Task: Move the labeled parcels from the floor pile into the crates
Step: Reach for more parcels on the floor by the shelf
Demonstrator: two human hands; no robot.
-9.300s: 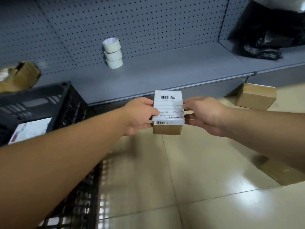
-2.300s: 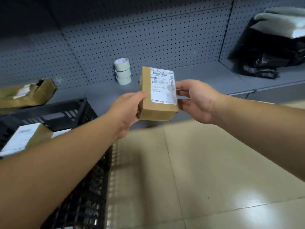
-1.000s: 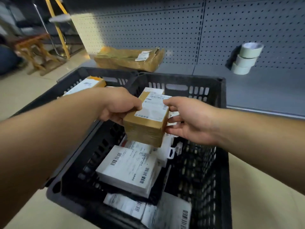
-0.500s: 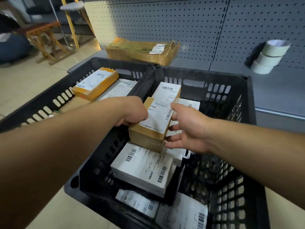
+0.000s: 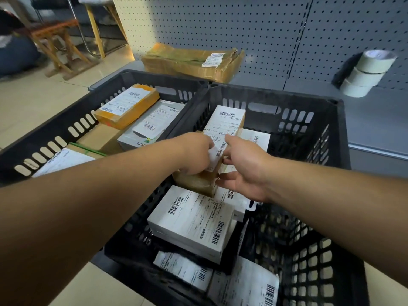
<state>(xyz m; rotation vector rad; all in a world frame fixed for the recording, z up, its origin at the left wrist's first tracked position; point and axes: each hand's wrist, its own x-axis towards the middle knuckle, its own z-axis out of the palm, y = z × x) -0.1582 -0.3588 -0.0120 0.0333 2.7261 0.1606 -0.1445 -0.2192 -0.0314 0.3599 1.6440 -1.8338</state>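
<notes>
**Brown parcel lowered into right-hand crate**

Change since half a second ago: the brown parcel (image 5: 198,184), held clear above the load then, has come down among the other parcels, and the right hand has loosened from its side.

Containers:
- Right crate (image 5: 331,133), black, slotted walls. Contents: brown parcel with white label, near the middle; a tall labelled parcel (image 5: 229,122) just beyond it; a flat white labelled box (image 5: 194,221) just nearer, its far edge touching the brown parcel; two labelled packets (image 5: 185,270) at the near end (one partly cut off by the frame edge); a further white parcel (image 5: 256,138) to the right, largely hidden behind the hand.
- Left crate (image 5: 55,140), black, its wall against the right crate. Contents: an orange-brown labelled parcel (image 5: 128,104) at the far end, a grey-white labelled parcel (image 5: 152,127) right of it, a plain brown box (image 5: 101,138) beneath, a labelled parcel (image 5: 59,160) nearer.

Hands:
- Left hand (image 5: 194,153): fingers curled over the brown parcel's top and left side, gripping it.
- Right hand (image 5: 242,168): fingers loosely spread, tips touching the parcel's right side, not wrapped around it.

Surroundings: grey shelf (image 5: 375,120) beyond the crates, bearing a flattened cardboard bundle (image 5: 192,60) and three stacked tape rolls (image 5: 366,74); wooden stool (image 5: 59,45) far left.
</notes>
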